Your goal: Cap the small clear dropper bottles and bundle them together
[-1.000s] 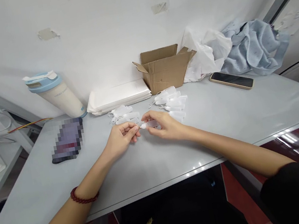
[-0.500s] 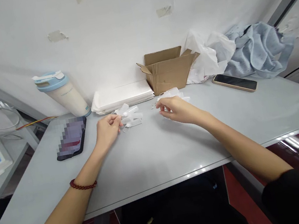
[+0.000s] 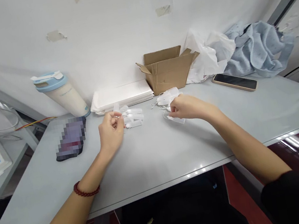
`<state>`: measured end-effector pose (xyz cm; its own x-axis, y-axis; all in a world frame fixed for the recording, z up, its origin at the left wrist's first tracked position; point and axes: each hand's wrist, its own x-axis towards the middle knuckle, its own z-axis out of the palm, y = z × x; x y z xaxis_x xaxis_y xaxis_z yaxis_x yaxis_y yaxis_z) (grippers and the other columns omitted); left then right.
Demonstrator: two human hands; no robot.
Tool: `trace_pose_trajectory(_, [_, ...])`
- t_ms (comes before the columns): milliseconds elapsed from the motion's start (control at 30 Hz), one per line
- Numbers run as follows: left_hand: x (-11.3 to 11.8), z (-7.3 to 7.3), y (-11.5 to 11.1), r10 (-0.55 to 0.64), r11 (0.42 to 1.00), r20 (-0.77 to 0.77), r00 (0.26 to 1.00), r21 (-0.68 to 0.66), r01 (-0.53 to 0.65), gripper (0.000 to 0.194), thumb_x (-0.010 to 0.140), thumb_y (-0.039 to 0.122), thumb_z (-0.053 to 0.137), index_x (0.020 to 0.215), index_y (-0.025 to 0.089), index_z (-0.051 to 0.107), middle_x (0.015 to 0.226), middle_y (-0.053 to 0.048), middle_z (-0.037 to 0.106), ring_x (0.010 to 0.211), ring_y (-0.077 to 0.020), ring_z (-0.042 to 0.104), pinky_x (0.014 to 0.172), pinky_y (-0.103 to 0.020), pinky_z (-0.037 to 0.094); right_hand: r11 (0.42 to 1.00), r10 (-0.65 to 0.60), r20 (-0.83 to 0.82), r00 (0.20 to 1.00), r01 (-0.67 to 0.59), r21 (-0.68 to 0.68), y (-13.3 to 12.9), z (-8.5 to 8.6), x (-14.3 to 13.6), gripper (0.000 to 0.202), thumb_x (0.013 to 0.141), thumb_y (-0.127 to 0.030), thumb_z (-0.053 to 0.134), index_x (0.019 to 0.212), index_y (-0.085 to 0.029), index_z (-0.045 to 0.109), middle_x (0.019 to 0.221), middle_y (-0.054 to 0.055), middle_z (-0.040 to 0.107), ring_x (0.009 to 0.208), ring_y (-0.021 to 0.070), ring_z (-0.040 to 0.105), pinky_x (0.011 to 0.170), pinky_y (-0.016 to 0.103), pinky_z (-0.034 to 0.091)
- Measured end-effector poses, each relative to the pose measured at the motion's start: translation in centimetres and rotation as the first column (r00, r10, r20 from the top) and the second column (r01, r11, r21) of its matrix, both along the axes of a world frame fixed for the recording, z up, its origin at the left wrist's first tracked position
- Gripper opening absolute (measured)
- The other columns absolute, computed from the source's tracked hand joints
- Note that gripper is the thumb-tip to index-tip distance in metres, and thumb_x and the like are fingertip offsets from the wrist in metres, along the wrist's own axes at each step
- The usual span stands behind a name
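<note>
left hand curled; right hand pinching

Two loose heaps of small clear plastic vials with white caps and thin white tethers lie on the grey surface, toward its far edge. The left heap of vials holds several tubes lying on their sides, roughly parallel, caps pointing left, just beside the left hand, whose curled fingers pinch something small and white. The right heap of vials lies near the cardboard box, partly hidden by the right hand. One vial pokes out under that hand, lying flat and slightly tilted
</note>
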<state>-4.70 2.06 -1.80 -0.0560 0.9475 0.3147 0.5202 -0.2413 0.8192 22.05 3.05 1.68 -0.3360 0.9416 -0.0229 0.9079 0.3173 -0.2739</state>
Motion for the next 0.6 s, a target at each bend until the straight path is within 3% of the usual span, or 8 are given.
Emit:
trace_pose_trajectory(100, [0.9,-0.2,-1.0,-0.118,0.992,-0.108,0.987,0.034,0.123,0.007,0.084,0.025,0.052,0.089,0.021,0.052,0.056,0.005,0.056,0.055,-0.0134,0.054,0.058,-0.024,0.040,0.999,-0.015,0.042,0.999,0.017,-0.048,0.0,-0.2,-0.2,0.030,0.075,-0.021,0.066,0.049,-0.019,0.053,0.050,0.004,0.052,0.052,0.0159,0.047,0.052,0.029,0.026])
trace_pose_trajectory(300, [1.9,-1.2,-1.9,-0.312,0.940,-0.257,0.915,0.057,0.337,0.009,0.086,0.024,0.048,0.089,0.019,0.054,0.054,0.007,0.050,0.047,-0.0108,0.045,0.052,-0.023,0.037,0.988,0.029,0.206,0.978,0.003,-0.152,0.3,-0.2,-0.4,0.012,0.076,-0.025,0.066,0.069,-0.015,0.067,0.066,0.008,0.061,0.065,0.0183,0.055,0.055,0.028,0.029])
trace_pose_trajectory(433, [1.8,-1.5,-1.8,-0.341,0.927,-0.289,0.895,0.057,0.371,0.011,0.087,0.023,0.046,0.089,0.018,0.055,0.053,0.008,0.049,0.045,-0.0097,0.043,0.051,-0.023,0.036,0.982,0.066,0.231,0.971,-0.022,-0.189,0.0,-0.1,-0.7,0.015,0.075,-0.028,0.068,0.080,-0.014,0.069,0.078,0.010,0.065,0.071,0.0186,0.056,0.057,0.027,0.030])
trace_pose_trajectory(600, [1.7,-1.5,-1.7,-0.347,0.928,-0.284,0.894,0.035,0.371,0.012,0.087,0.024,0.047,0.090,0.017,0.057,0.054,0.007,0.051,0.045,-0.0095,0.043,0.051,-0.023,0.036,0.983,0.114,0.109,0.988,-0.096,-0.155,-0.6,-0.1,-1.5,0.016,0.077,-0.022,0.062,0.088,-0.014,0.070,0.084,0.008,0.066,0.073,0.0171,0.054,0.059,0.026,0.031])
